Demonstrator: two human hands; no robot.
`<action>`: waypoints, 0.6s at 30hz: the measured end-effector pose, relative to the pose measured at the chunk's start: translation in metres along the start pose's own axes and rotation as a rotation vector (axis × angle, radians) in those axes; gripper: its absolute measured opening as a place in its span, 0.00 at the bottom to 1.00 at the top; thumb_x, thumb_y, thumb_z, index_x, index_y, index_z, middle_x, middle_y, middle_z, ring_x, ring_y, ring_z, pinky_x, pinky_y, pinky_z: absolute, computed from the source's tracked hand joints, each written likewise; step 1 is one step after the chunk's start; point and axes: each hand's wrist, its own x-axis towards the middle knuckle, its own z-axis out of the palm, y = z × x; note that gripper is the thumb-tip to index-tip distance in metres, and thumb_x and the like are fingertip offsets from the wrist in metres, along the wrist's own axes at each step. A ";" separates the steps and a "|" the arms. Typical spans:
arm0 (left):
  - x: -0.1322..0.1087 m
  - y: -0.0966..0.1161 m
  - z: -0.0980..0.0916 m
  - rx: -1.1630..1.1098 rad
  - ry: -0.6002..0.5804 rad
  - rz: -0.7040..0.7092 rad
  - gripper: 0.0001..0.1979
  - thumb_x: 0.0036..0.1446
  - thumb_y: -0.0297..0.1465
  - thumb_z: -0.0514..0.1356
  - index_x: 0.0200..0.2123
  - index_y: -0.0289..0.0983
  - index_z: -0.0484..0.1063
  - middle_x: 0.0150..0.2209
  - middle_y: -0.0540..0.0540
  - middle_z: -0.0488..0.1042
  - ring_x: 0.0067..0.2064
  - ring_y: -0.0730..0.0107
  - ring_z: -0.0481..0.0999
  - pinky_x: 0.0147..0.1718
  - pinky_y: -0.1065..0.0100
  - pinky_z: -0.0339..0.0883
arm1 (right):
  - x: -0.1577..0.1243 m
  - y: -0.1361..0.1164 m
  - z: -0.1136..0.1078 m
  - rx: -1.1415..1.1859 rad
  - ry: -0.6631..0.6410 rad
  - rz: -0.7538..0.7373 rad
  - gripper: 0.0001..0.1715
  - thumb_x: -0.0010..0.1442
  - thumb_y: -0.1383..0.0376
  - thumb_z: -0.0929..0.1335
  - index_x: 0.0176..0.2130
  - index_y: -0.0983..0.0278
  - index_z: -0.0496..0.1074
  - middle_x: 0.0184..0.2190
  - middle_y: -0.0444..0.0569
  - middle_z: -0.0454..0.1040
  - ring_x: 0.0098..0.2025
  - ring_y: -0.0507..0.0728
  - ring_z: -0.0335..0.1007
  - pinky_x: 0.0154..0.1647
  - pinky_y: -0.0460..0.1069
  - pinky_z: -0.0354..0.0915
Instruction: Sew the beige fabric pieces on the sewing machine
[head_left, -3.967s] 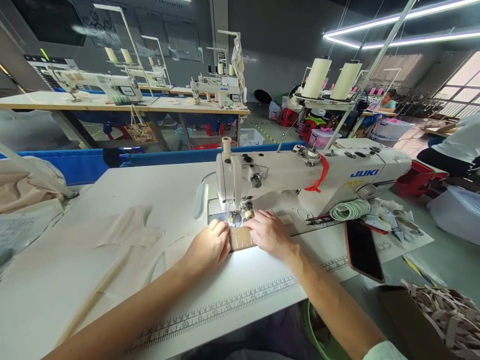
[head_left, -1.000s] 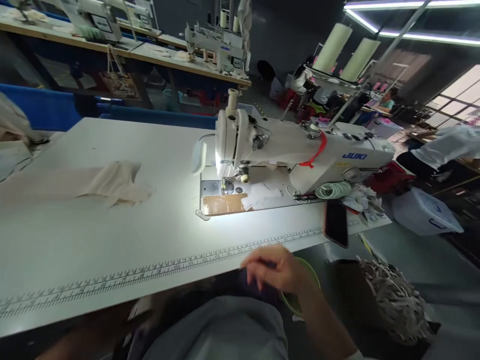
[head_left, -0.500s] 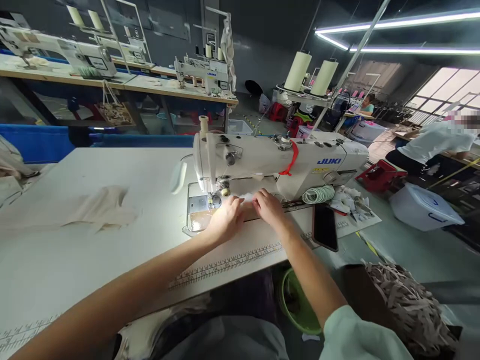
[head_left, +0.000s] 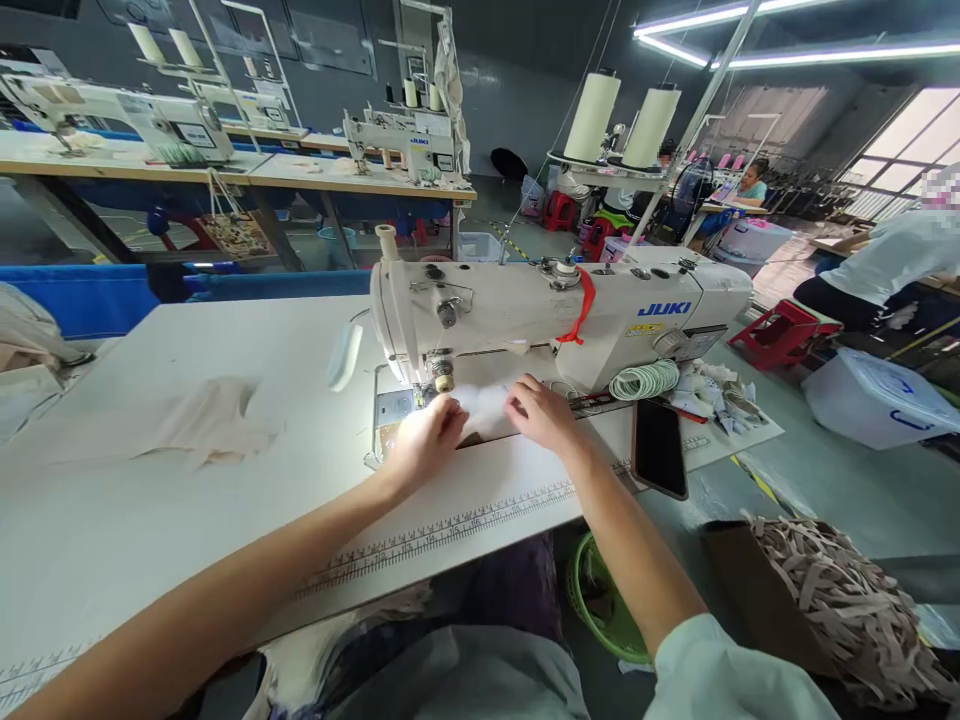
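Observation:
A white JUKI sewing machine stands on the white table. Under its lamp lies a small pale fabric piece on the machine bed, just right of the needle. My left hand rests at the piece's left edge with fingers curled onto it. My right hand presses its right edge with fingers bent down. Both hands sit just in front of the presser foot.
A beige cloth lies on the table's left. A dark phone and a coil of green cord sit right of the machine. A box of tan strips and a green basket stand below. A person bends at right.
Four seconds ago both hands were at the needle. One second ago they were off the table near my lap. Since then they have come back to the pale piece beside the needle.

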 end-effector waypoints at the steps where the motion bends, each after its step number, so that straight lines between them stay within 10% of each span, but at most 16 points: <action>1: -0.009 -0.008 -0.013 0.000 -0.017 -0.039 0.13 0.64 0.42 0.51 0.29 0.44 0.55 0.19 0.55 0.63 0.22 0.69 0.64 0.26 0.68 0.57 | 0.000 -0.001 0.000 -0.010 0.002 0.006 0.06 0.67 0.69 0.67 0.37 0.62 0.73 0.44 0.50 0.77 0.39 0.55 0.74 0.31 0.48 0.54; 9: -0.045 -0.052 -0.098 0.453 -0.019 -0.407 0.12 0.63 0.42 0.49 0.33 0.43 0.64 0.22 0.52 0.69 0.26 0.62 0.70 0.28 0.65 0.54 | -0.001 0.006 0.006 -0.011 0.102 -0.062 0.08 0.64 0.69 0.65 0.33 0.61 0.72 0.38 0.51 0.77 0.33 0.56 0.72 0.31 0.49 0.56; 18: -0.060 -0.114 -0.194 0.388 -0.127 -0.031 0.18 0.60 0.49 0.54 0.39 0.42 0.73 0.43 0.43 0.78 0.46 0.55 0.75 0.46 0.60 0.68 | 0.004 0.011 0.009 0.051 0.257 -0.113 0.08 0.65 0.66 0.64 0.38 0.61 0.74 0.35 0.51 0.79 0.32 0.57 0.73 0.31 0.50 0.62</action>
